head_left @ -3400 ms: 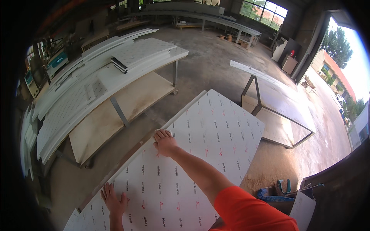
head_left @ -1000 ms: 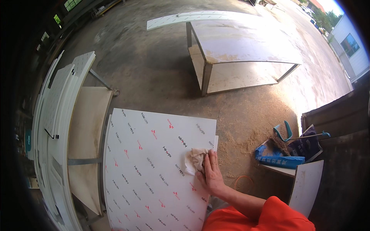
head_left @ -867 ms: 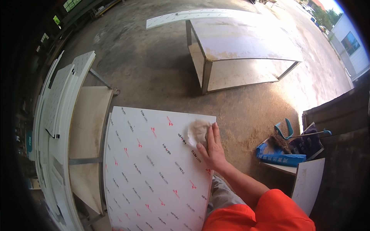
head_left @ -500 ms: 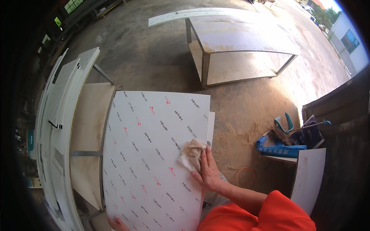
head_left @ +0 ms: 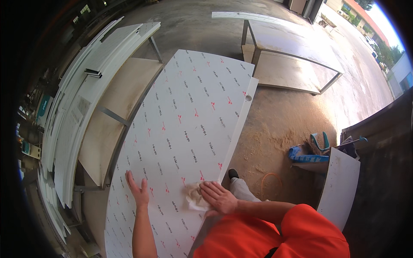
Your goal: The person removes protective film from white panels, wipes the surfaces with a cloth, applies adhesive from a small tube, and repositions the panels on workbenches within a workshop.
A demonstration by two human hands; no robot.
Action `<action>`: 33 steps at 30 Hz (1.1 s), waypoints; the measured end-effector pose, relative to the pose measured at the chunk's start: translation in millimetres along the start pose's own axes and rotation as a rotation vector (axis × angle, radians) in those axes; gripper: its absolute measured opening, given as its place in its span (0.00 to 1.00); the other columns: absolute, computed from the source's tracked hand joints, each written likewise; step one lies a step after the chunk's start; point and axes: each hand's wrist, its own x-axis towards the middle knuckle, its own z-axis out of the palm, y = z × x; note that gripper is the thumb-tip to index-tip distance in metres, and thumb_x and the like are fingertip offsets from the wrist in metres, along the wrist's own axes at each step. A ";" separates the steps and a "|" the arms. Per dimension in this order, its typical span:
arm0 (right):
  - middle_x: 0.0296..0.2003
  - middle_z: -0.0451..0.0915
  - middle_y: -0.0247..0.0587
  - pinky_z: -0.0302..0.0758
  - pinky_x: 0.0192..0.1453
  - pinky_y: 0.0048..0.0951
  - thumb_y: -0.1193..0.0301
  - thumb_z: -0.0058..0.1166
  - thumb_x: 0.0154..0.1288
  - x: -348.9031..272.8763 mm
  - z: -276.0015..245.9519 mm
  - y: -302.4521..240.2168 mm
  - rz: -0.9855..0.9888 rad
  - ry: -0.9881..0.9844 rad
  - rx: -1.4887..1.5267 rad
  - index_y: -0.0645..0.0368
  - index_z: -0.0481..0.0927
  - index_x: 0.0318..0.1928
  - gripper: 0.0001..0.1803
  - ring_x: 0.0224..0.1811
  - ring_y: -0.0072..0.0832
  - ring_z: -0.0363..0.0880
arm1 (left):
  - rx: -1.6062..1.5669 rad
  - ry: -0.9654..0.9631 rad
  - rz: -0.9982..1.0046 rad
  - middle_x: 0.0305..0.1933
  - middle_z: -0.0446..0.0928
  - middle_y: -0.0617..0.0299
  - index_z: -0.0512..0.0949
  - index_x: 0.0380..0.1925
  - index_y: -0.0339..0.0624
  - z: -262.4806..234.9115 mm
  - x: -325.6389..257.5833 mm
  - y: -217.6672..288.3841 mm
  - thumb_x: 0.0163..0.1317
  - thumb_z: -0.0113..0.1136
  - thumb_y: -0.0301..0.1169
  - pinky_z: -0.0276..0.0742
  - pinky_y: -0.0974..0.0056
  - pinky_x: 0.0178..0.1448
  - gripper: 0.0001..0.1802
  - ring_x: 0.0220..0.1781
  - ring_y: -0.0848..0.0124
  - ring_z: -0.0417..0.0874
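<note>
A large white panel (head_left: 180, 129), covered in a repeating dark and red print, lies flat in front of me. My right hand (head_left: 220, 198) presses a crumpled, off-white and tan cloth (head_left: 194, 198) onto the panel near its right edge, the fingers resting over the cloth's side. Farther left, my left hand (head_left: 138, 189) is on or just over the panel surface, fingers stretched and holding nothing. Another white board (head_left: 248, 98) with a round hole sticks out from under the panel's right side.
To the left, long white boards are stacked (head_left: 92, 81) on a metal-framed bench. A metal-framed table (head_left: 297, 41) stands at the far right. Sawdust (head_left: 279, 133) covers the floor by a blue bag (head_left: 307, 155), and an orange cord loop (head_left: 272, 185) lies nearer me.
My view has shifted, showing more of the panel's length. My left hand has come from the panel's near left edge up over its surface. My right hand still has the cloth against the panel.
</note>
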 end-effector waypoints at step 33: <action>0.81 0.60 0.53 0.47 0.89 0.52 0.55 0.51 0.72 -84.9 270.2 -443.6 -0.929 -0.226 -0.329 0.67 0.61 0.79 0.43 0.85 0.50 0.53 | -0.025 0.692 -0.597 0.84 0.56 0.41 0.63 0.76 0.31 -224.4 -682.0 84.4 0.75 0.58 0.43 0.50 0.47 0.85 0.37 0.85 0.50 0.56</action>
